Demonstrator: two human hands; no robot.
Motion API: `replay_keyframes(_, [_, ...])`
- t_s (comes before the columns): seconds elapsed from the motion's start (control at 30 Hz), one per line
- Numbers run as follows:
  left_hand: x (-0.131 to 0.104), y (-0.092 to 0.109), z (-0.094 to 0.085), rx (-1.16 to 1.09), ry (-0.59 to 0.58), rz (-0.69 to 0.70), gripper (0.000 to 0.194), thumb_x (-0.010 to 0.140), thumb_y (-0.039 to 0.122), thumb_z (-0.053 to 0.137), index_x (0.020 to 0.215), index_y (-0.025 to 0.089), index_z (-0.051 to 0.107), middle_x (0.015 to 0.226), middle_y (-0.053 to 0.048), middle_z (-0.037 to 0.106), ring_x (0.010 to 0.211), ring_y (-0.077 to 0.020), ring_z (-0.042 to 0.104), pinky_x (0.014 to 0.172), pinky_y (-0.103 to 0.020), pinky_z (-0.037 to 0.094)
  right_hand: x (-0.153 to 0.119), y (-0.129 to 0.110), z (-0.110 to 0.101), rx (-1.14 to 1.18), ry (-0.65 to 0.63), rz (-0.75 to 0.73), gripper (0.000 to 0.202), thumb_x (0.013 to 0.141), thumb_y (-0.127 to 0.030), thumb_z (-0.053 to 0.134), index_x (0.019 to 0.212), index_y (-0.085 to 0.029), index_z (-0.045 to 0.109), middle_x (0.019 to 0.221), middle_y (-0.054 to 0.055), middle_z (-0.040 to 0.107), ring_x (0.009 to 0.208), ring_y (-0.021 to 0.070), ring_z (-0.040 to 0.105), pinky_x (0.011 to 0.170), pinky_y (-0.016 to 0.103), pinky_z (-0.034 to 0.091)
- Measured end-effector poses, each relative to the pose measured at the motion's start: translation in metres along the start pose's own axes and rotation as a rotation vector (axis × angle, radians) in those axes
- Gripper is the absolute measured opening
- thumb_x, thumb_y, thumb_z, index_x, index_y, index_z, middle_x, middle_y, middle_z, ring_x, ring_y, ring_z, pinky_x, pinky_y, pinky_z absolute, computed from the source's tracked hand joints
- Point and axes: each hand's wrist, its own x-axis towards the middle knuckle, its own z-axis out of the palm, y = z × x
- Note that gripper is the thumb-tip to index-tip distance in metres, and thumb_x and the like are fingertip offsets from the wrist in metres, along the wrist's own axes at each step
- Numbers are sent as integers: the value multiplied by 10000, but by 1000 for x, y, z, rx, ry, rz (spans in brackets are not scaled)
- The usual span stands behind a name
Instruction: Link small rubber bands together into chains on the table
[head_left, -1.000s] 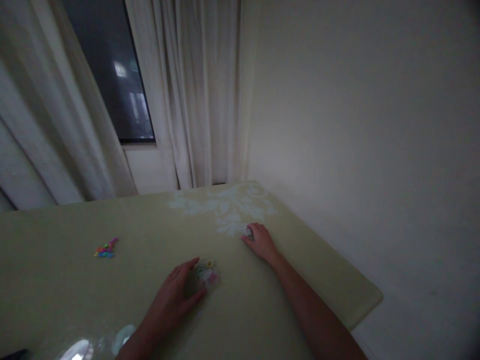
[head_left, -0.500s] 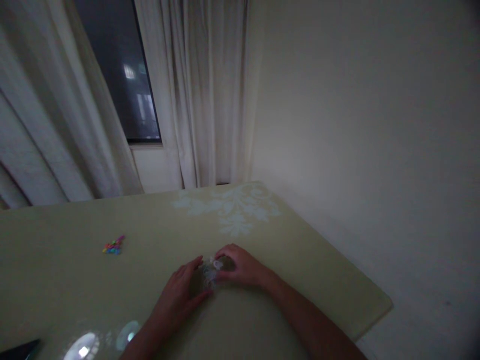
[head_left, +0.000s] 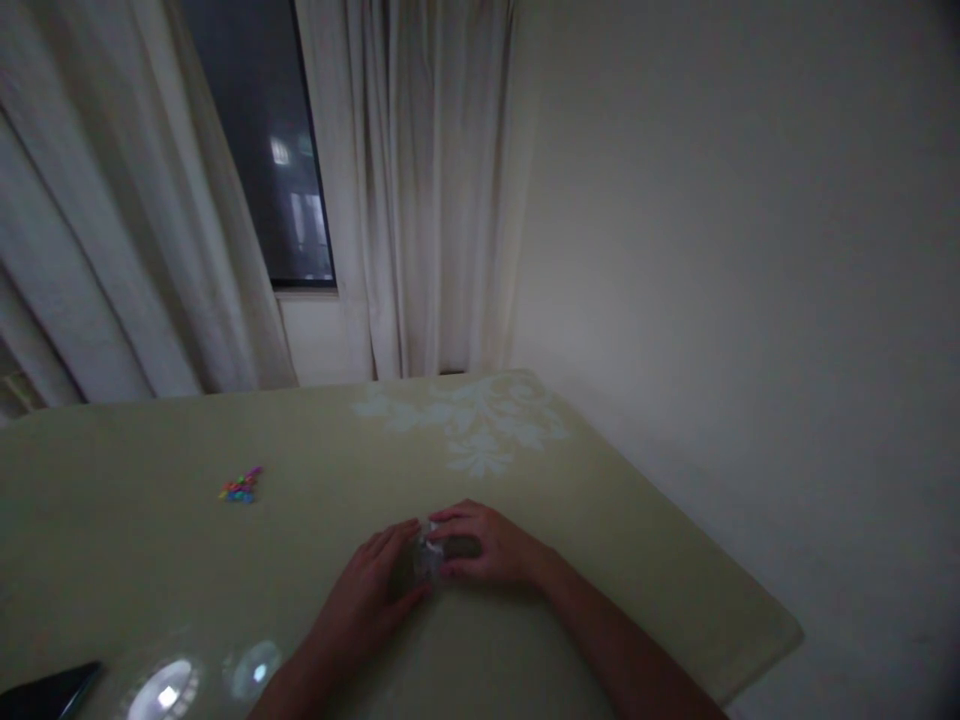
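Note:
A small clear, whitish item (head_left: 429, 558), possibly see-through plastic, lies at the table's middle between my two hands. Its exact kind is too blurred to tell. My left hand (head_left: 375, 575) curves round it from the left, with the forefinger at its far side and the thumb at its near side. From the right, my right hand (head_left: 484, 542) holds it with bent fingers above and the thumb below. Fingertips of both hands meet close to its upper edge and cover part of it.
Several small bright-coloured pieces (head_left: 241, 487) lie heaped to the left on the pale green table (head_left: 315, 450). A dark flat object (head_left: 52, 692) sits at the near left corner. Light reflections shine beside it. Curtains (head_left: 420, 200) and a wall (head_left: 712, 250) bound the table.
My right hand's fingers have moved slightly over the clear item, closer to my left fingertips, and less of it shows. The whole view has shifted a little.

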Motion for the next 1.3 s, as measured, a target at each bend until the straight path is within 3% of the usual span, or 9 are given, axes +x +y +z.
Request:
replay_keyframes(0.2, [0, 2, 0, -10, -18, 1, 503, 859, 322, 720, 1343, 258, 601, 1335, -109, 690, 1218, -305, 657, 1064, -462, 520, 0, 2, -1, -48, 14, -26, 560, 797, -408, 867, 1315, -274, 702, 1378, 90, 658, 1260, 240, 603, 1110, 398, 441])
replay_keyframes(0.43, [0, -1, 3, -28, 3, -6, 625, 798, 280, 741, 1390, 225, 547, 1329, -129, 659, 1229, -321, 633, 1057, -467, 512, 2, 1, 2, -93, 28, -37, 526, 780, -448, 877, 1241, -247, 722, 1338, 96, 666, 1237, 239, 601, 1089, 389, 451])
replay_keyframes(0.7, [0, 1, 0, -2, 11, -57, 653, 804, 368, 760, 1407, 223, 556, 1310, -138, 650, 1199, -334, 641, 1034, -489, 521, 2, 1, 2, -197, 95, 31, 585, 753, -545, 869, 1235, -251, 716, 1295, 110, 627, 1204, 259, 594, 1059, 393, 468])
replay_keyframes(0.87, [-1, 1, -2, -10, 0, -37, 614, 813, 357, 743, 1393, 239, 582, 1361, -138, 633, 1222, -340, 622, 1060, -502, 496, -1, -3, -7, -107, 13, 49, 683, 701, -506, 919, 1299, -260, 699, 1398, 117, 572, 1230, 268, 606, 1079, 398, 470])
replay_keyframes(0.97, [1, -1, -1, -15, -2, -72, 588, 796, 323, 751, 1359, 229, 609, 1344, -135, 647, 1203, -337, 632, 1052, -504, 498, -2, -3, -11, -49, -28, 33, 650, 739, -449, 909, 1325, -271, 691, 1452, 115, 561, 1290, 271, 582, 1100, 407, 454])
replay_keyframes(1.03, [2, -2, 0, -27, -11, -88, 625, 762, 312, 791, 1355, 227, 610, 1318, -130, 659, 1188, -331, 640, 1038, -488, 507, -1, -1, -7, -20, -15, 47, 617, 749, -435, 908, 1306, -269, 701, 1433, 112, 590, 1259, 268, 601, 1074, 406, 473])
replay_keyframes(1.2, [5, 3, -2, -36, -21, -125, 748, 711, 354, 866, 1391, 220, 584, 1269, -128, 673, 1165, -320, 656, 1000, -445, 530, 6, 7, 16, 38, 75, 112, 686, 656, -534, 940, 1224, -230, 706, 1295, 99, 647, 852, 173, 661, 800, 306, 556])
replay_keyframes(1.3, [5, 10, -5, -21, -28, -100, 629, 777, 429, 819, 1348, 252, 623, 1255, -116, 684, 1152, -311, 668, 996, -435, 536, 8, 7, 20, -11, 91, 101, 698, 658, -562, 930, 1236, -238, 710, 1235, 91, 655, 987, 215, 659, 901, 332, 541])
